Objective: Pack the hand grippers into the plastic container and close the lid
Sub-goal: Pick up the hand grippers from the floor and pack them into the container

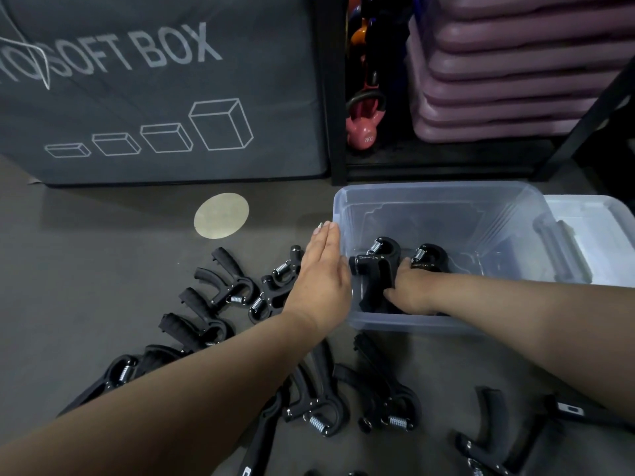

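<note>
The right grip (409,290) closes on a gripper (376,266) inside the tub (446,197), seating it upright, while the left grip (323,273), flat and open, steadies the wall beside it.

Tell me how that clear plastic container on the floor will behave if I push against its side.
The clear plastic container probably slides easily: it looks thin-walled and holds only two black hand grippers. Its walls may flex slightly. The left hand, flat against its left wall, seems placed to steady it while the right hand reaches in.

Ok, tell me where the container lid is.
The lid lies flat on the floor at the right edge of the head view, against the plastic container's right side.
</note>
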